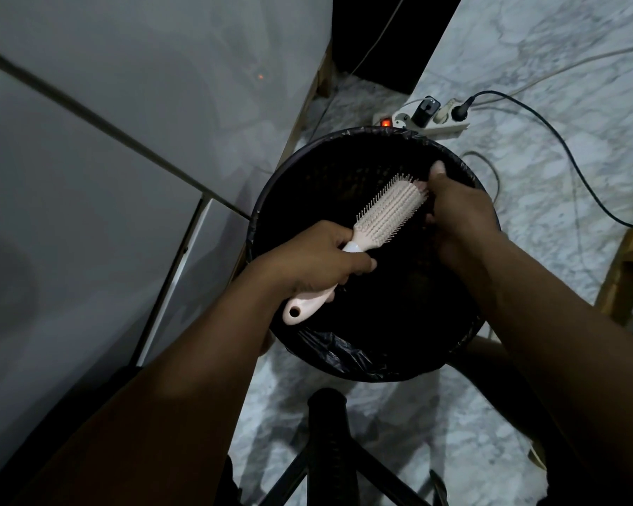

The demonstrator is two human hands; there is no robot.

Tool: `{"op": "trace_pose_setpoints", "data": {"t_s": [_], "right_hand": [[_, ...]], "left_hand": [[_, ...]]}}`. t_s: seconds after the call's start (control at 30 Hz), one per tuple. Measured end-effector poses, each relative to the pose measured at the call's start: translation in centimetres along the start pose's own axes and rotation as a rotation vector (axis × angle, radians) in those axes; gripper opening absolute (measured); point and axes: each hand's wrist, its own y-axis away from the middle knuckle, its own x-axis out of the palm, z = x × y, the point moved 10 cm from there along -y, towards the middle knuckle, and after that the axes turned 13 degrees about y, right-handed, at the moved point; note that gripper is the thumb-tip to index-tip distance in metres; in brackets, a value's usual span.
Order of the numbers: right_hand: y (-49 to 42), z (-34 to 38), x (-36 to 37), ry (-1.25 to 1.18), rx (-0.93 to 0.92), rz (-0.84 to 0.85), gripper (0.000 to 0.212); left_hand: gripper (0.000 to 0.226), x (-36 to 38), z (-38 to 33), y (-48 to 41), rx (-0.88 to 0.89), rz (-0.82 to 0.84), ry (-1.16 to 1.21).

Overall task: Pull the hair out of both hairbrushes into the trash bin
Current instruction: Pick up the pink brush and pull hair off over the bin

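A pale pink hairbrush (390, 211) is held over the black trash bin (271, 199), which is lined with a dark bag. My left hand (318, 264) is wrapped around the brush's handle, whose holed end sticks out below my fist. My right hand (457, 210) is at the far tip of the bristle head, fingers curled against the bristles. Any hair between those fingers is too dark to make out against the bin. Only one hairbrush is in view.
A white cabinet or appliance (106, 177) stands at the left. A power strip (428, 120) with plugs and cables lies on the marble floor behind the bin. A black stool leg (326, 432) is in front, a wooden furniture leg (625, 279) at the right.
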Motion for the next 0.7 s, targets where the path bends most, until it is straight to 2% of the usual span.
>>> {"op": "trace_pose_setpoints", "data": {"t_s": [0.07, 0.1, 0.17, 0.23, 0.27, 0.37, 0.47, 0.53, 0.6, 0.63, 0.7], "right_hand": [[-0.1, -1.1, 0.5, -0.072, 0.124, 0.057, 0.046], [-0.3, -0.8, 0.9, -0.022, 0.086, 0.099, 0.041], [0.3, 1.2, 2.4, 0.164, -0.152, 0.224, 0.031], [1.9, 2.6, 4.5, 0.364, -0.392, 0.354, 0.049], [2.2, 2.6, 5.1, 0.416, -0.459, 0.372, 0.049], [1.6, 2.4, 4.3, 0.407, -0.499, 0.273, 0.024], [0.8, 2.5, 2.9, 0.387, -0.521, 0.172, 0.024], [0.2, 2.7, 1.3, 0.377, -0.484, 0.042, 0.028], [-0.5, 2.0, -0.4, 0.287, -0.321, -0.078, 0.033], [-0.9, 1.3, -0.7, 0.15, -0.201, -0.079, 0.036], [-0.9, -0.2, 0.5, -0.122, 0.027, 0.054, 0.037]], "left_hand": [[0.014, -0.1, 0.3, 0.0, -0.023, -0.004, -0.019], [0.013, -0.2, 0.5, 0.0, -0.034, -0.015, -0.024], [0.016, -0.5, 0.6, -0.2, -0.046, -0.034, -0.028], [0.018, -0.7, 0.6, -0.2, -0.045, -0.028, -0.037], [0.017, -0.7, 0.6, -0.2, -0.045, -0.018, -0.049], [0.012, -0.4, 0.6, -0.1, -0.035, 0.012, -0.104], [0.006, -0.5, 0.6, 0.0, -0.044, 0.027, -0.11], [0.009, -0.6, 0.6, 0.1, -0.052, 0.033, -0.109], [0.011, -0.5, 0.6, 0.1, -0.056, 0.035, -0.094], [0.009, -0.5, 0.6, 0.1, -0.052, 0.029, -0.086], [0.007, -0.9, 0.6, -0.2, -0.032, -0.012, -0.072]]}}
